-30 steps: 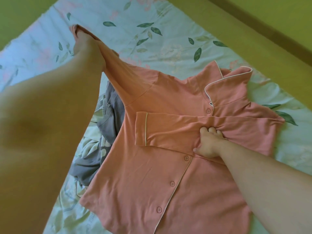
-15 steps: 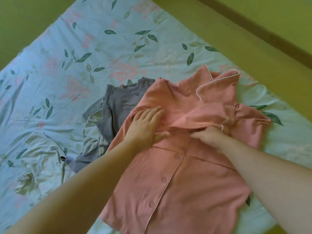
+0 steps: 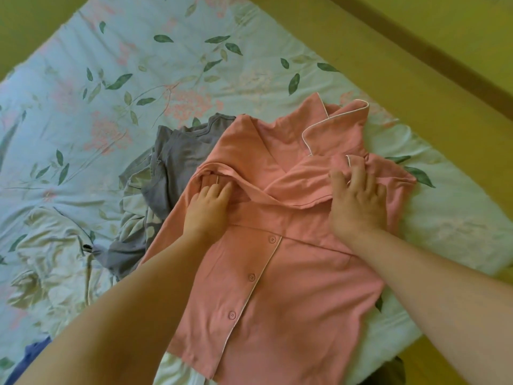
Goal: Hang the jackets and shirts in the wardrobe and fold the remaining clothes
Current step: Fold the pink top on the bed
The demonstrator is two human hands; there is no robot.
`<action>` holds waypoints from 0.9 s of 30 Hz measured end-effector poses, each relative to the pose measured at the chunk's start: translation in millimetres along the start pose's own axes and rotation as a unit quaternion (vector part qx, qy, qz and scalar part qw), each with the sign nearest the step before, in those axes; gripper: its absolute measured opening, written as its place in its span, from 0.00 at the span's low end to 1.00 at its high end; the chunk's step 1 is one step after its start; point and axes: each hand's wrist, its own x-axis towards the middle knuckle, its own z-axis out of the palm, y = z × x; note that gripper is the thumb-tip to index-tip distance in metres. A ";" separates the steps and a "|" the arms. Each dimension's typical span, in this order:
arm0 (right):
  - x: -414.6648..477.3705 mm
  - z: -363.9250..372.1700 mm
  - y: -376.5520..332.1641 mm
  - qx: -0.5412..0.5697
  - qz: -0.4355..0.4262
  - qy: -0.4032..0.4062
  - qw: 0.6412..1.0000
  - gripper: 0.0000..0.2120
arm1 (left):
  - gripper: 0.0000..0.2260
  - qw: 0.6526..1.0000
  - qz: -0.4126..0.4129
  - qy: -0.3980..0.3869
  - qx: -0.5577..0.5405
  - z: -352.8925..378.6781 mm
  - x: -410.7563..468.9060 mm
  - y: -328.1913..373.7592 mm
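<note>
I see the shirt (image 3: 291, 287), pink with white piping, lying front-up on the sheet (image 3: 138, 65). Its placket is buttoned, and three buttons (image 3: 251, 277) show down the front. Both sleeves are folded in across the shirt's chest, below the collar (image 3: 336, 126), and overlap in a shallow V.

My left hand (image 3: 206, 209) lies on the shirt's left chest. Its fingers are straight and slid under the edge of the folded sleeve, so the tips are partly hidden by fabric. It looks flat and relaxed, not clenched around anything.

My right hand (image 3: 358, 201) rests palm-down on the shirt's right chest, over the other sleeve. The fingers are spread and reach up to the white-piped cuff (image 3: 348, 159). It presses the cloth flat, with no pinch that I can make out.

A gray garment (image 3: 177, 162) lies crumpled just beside the shirt's left shoulder, partly tucked under its edge. A pale leaf-print cloth (image 3: 55, 245) is bunched further left of the shirt, past the gray one. A bit of blue fabric (image 3: 33, 354) shows well left of the shirt's hem, at the frame's lower corner. Something dark (image 3: 395, 370) sits just right of the hem; I cannot tell what it is.
</note>
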 end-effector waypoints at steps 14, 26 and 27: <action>-36.2 7.4 41.8 -0.065 -0.199 0.188 0.960 0.05 | 0.30 0.990 0.020 -0.033 0.138 -9.3 44.8 -23.5; -105.1 34.2 16.7 0.058 -0.190 -0.056 0.978 0.09 | 0.35 0.990 0.012 -0.033 0.135 1.1 24.5 -19.4; -100.7 32.2 15.0 0.084 -0.120 -0.031 0.989 0.10 | 0.33 0.992 0.018 -0.022 0.120 1.6 18.8 -19.3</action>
